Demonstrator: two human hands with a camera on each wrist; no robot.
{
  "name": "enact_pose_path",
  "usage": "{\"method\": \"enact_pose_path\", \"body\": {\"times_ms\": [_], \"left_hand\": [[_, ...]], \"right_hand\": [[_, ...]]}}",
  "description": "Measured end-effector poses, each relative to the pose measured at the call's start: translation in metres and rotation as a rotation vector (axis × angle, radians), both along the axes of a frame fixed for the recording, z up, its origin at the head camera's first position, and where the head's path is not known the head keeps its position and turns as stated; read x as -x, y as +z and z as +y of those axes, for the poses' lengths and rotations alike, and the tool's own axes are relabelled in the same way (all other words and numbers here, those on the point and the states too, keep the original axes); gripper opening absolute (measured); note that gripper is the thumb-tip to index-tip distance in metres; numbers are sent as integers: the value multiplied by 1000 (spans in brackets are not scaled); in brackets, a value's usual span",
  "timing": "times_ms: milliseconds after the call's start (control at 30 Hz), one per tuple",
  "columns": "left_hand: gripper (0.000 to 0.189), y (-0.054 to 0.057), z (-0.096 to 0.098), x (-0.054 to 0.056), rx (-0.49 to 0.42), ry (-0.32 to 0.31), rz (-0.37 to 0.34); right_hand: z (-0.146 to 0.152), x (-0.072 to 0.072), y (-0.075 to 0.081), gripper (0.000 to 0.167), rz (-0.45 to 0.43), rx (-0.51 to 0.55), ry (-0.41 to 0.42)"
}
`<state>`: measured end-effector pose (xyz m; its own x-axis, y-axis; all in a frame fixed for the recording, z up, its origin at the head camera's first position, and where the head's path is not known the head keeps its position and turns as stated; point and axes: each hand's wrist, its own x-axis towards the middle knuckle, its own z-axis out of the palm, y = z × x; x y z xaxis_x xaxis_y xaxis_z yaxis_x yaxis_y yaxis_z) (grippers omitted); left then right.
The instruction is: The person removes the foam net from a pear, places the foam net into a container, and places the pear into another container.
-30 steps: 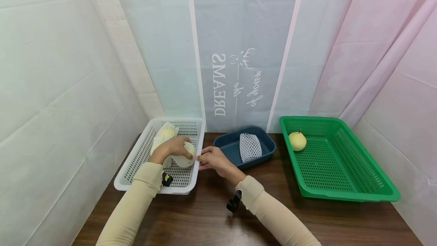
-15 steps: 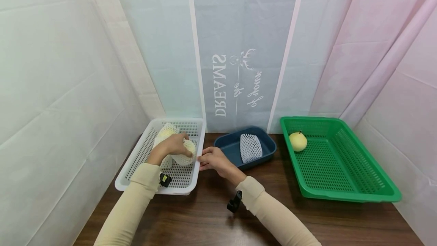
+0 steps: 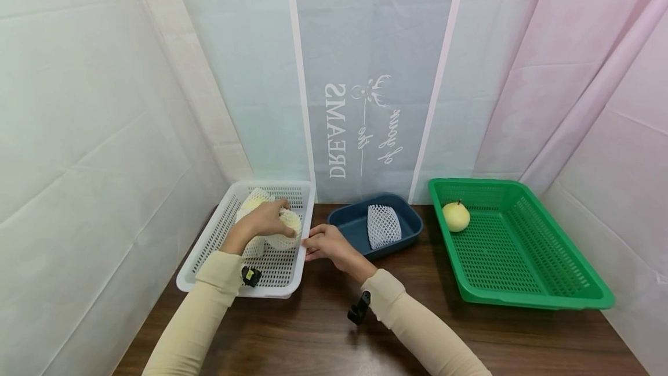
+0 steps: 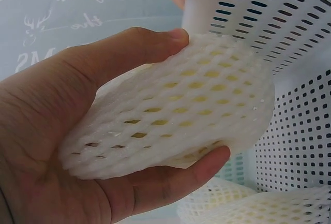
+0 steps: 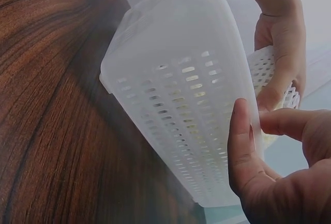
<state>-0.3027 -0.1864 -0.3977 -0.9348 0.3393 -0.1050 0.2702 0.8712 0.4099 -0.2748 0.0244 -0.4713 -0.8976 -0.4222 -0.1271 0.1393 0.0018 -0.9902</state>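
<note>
One foam-netted pear point(image 4: 176, 107) was pinched between the left hand's point(image 3: 265, 219) thumb and fingers; the right hand point(image 3: 330, 246) pinched the white basket's point(image 3: 300, 266) right rim. A loosened grip could have dropped the pear.

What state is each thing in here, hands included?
White basket: upright, partly filled
Held fruit: wrapped in foam mesh
Left hand: gripping held fruit
Right hand: pinching white basket's rim
Blue tray: holding a foam net
Green basket: upright, holding one pear
Pear: unwrapped, stem up
</note>
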Motion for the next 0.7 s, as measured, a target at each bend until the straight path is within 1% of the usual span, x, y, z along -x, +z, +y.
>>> {"method": "enact_pose_path", "body": {"times_ms": [100,200,300,433,700], "left_hand": [[73,1,1,-1,1,-11,24],[74,3,2,-2,-1,-4,37],[75,5,3,-4,-7,-4,43],[79,9,2,-5,-15,-15,53],[78,13,4,-7,-33,-23,87]], "right_hand": [[0,0,0,42,8,-13,1],[1,0,0,44,21,-27,-4],[1,-1,0,47,56,-61,-22],[1,-2,1,50,139,-146,-53],[1,-5,8,47,347,-345,-131]]}}
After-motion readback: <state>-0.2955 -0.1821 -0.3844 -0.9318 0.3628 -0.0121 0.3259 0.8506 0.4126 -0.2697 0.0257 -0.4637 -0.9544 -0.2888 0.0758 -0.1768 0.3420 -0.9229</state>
